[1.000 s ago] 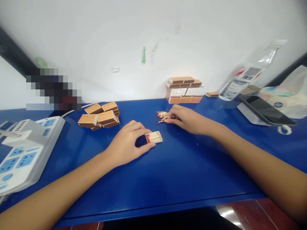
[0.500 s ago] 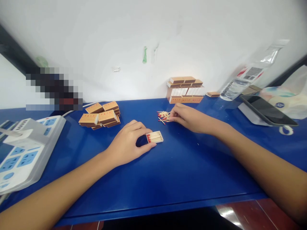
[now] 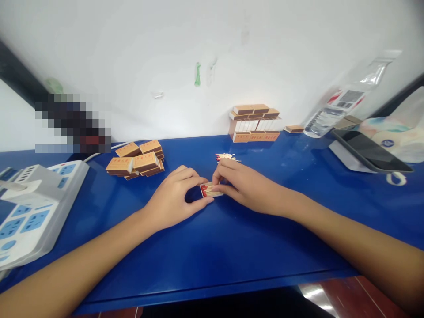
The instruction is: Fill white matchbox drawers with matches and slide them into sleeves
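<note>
My left hand [image 3: 174, 194] steadies a small white matchbox tray [image 3: 213, 194], its thumb and forefinger on the tray's two long sides. Inside lie red-tipped matches [image 3: 204, 190], heads toward my left palm. My right hand [image 3: 253, 183] is closed in a pinch over the tray's right part, on what looks like a match; its fingertips hide much of it. Just behind that hand is a loose match pile [image 3: 228, 157], partly covered by the knuckles.
Stacked matchboxes [image 3: 134, 161] lie left; more form a tiered matchbox stack [image 3: 253, 126] by the wall. A single matchbox [image 3: 294, 129], a plastic bottle [image 3: 341, 108] and a phone [image 3: 372, 150] are at right. A power strip [image 3: 46, 203] occupies the left of the blue table [image 3: 212, 256].
My right hand has moved from the loose matches toward me and left, to the tray. My left hand keeps its hold on the tray. The view has shifted slightly.
</note>
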`<state>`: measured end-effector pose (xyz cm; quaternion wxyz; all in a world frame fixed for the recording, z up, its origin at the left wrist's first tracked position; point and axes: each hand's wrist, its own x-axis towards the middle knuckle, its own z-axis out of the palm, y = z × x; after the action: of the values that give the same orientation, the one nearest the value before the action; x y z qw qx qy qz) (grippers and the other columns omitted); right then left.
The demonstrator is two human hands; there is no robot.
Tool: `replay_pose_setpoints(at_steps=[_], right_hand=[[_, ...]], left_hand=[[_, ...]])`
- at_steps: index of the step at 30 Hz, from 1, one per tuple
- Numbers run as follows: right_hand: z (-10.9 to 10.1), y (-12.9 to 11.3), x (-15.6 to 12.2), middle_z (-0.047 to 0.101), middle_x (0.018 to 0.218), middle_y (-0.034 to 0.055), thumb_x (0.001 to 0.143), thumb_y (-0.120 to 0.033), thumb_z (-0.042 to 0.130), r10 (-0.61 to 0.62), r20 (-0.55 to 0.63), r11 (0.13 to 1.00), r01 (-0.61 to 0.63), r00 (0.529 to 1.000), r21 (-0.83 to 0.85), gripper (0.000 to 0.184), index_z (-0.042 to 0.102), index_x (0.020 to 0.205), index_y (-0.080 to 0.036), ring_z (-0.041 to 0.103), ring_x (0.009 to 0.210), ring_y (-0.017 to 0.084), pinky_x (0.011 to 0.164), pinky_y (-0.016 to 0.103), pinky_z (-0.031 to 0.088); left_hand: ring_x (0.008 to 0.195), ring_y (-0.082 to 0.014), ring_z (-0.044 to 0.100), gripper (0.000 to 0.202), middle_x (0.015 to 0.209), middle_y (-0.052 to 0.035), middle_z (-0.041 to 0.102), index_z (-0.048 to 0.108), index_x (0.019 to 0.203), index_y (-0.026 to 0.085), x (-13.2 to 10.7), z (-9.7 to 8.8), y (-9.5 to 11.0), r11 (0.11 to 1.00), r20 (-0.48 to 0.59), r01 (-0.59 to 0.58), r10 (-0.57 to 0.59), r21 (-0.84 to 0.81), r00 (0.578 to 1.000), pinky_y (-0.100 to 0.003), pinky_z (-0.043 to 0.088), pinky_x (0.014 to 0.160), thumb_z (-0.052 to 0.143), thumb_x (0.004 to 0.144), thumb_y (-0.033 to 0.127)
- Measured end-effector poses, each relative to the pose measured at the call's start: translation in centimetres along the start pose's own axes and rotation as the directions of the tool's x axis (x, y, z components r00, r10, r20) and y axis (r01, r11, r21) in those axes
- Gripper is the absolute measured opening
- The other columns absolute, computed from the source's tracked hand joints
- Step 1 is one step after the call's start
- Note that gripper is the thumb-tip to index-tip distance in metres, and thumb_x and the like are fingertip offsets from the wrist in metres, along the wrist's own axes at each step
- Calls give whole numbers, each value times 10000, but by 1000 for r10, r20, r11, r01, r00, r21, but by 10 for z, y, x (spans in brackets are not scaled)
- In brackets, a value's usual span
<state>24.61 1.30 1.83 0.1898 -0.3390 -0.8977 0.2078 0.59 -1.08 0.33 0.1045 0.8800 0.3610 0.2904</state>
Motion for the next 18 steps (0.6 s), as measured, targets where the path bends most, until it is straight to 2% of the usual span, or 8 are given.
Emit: replay_pose_setpoints(at_steps=[6,12,18], right_hand=[[4,6,2,621,1056,80,1055,-291,600,-40,-40,992,35,998,-118,136,665,1015,-179,610,890,206,763,344,487],[0,9,1,635,1055,76,1034,-231,626,-107,-46,986,100,993,-131,86,698,1046,-185,634,964,222,832,353,501],[2,8,1,632,1001,70,1044,-216,597,-145,-66,983,136,987,-122,150,740,1043,-171,626,874,195,789,340,501]], left_hand=[[930,-227,621,270,1004,-66,708,742,1124,169,1,0,0,1000,2,-12,12,-10,1000,-393,522,845,779,940,363],[937,-228,622,271,1013,-65,712,744,1128,175,0,0,-1,1000,-3,-8,8,-4,1000,-400,528,857,778,941,367],[939,-233,624,270,1004,-67,713,752,1134,179,1,0,0,1000,-1,-3,3,-6,1000,-405,532,857,781,938,361]])
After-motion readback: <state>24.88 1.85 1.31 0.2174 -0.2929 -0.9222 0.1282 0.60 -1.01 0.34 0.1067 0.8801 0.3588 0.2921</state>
